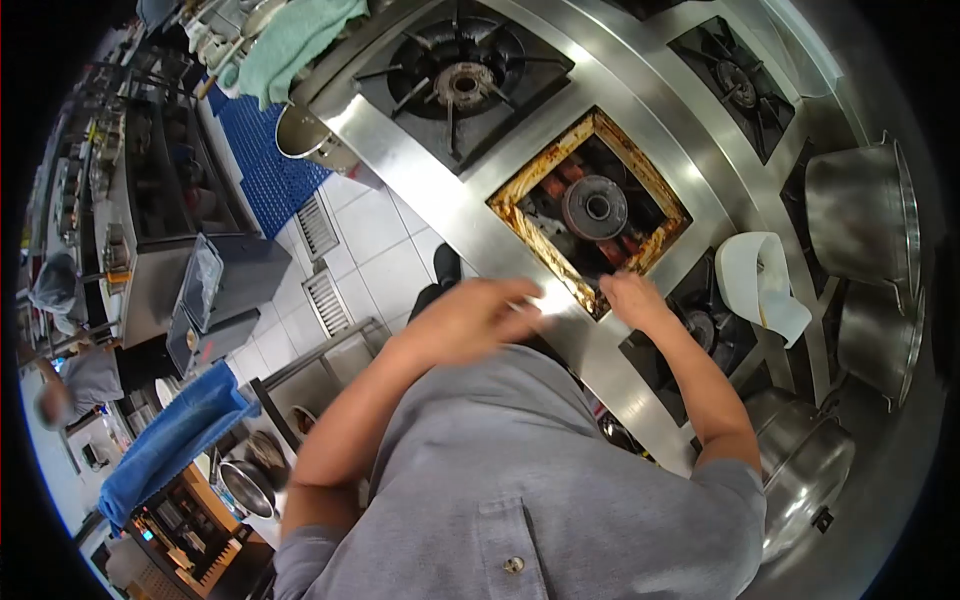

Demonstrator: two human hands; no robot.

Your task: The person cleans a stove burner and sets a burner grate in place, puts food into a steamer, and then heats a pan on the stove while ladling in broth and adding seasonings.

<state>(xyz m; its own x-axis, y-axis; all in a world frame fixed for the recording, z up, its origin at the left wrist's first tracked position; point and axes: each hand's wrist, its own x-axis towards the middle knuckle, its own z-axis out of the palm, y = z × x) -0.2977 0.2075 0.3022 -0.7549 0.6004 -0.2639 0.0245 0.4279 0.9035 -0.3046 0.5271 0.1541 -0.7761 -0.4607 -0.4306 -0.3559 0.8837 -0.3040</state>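
A steel stove has one square burner well (520,195) with its grate off and brown, greasy edges. Inside it sits a round grey burner (595,208) with red parts beside it. At the well's near corner is my right hand (632,300), its fingers bent together; whatever they hold, if anything, is too small to make out. My left hand (490,318), smeared by motion, is over the stove's front edge with fingers apart and nothing in it. A burner with its black grate (465,85) lies beyond the well.
Large steel pots (862,215) stand at the right, near a white container (745,280). A green cloth (295,50) and a pot (315,140) are at the upper left. Behind on the left are a blue mat (262,160), a grey bin (225,285) and another person (85,385).
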